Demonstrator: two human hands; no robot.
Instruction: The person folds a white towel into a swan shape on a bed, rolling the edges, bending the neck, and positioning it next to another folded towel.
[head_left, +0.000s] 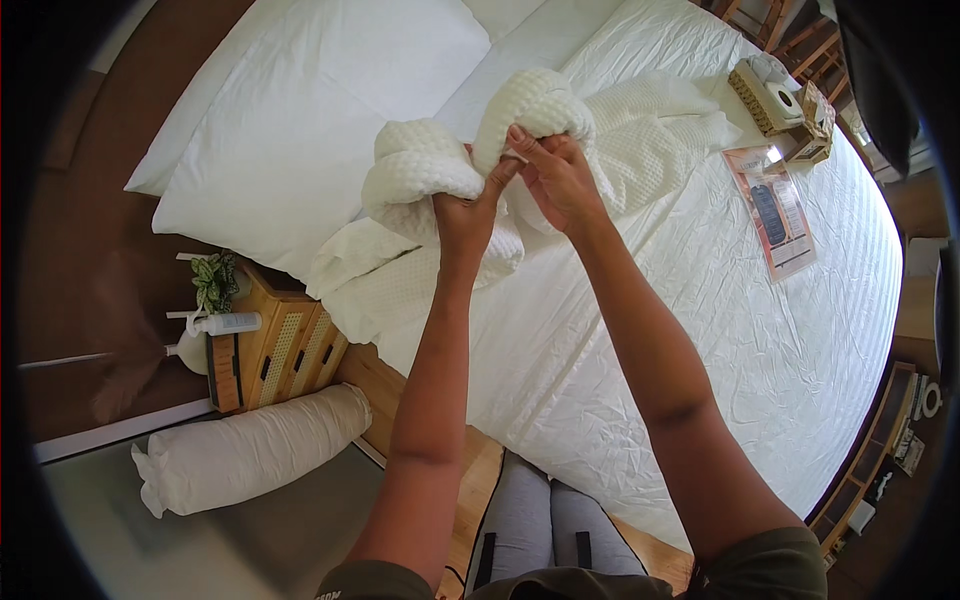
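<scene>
Above the bed, a thick white waffle-textured cloth (424, 172), a towel or blanket, is bunched into two fat rolls. My left hand (466, 217) is closed around the inner side of the nearer left roll. The right-hand roll (532, 105) is in the grip of my right hand (559, 176). My thumbs almost meet between the rolls, where the cloth narrows; some fingers are hidden behind it. More white waffle cloth (652, 135) trails loosely over the white bed sheet (570, 360) to the right, and another fold (375, 289) hangs near the bed's left edge.
Large white pillows (322, 127) lie at the upper left. A wooden nightstand (289, 337) carries a potted plant (215, 281) and a pump bottle (229, 323). Below it lies a white bolster (255, 450). A printed sheet (771, 214) and a woven basket (754, 97) rest on the bed's right side.
</scene>
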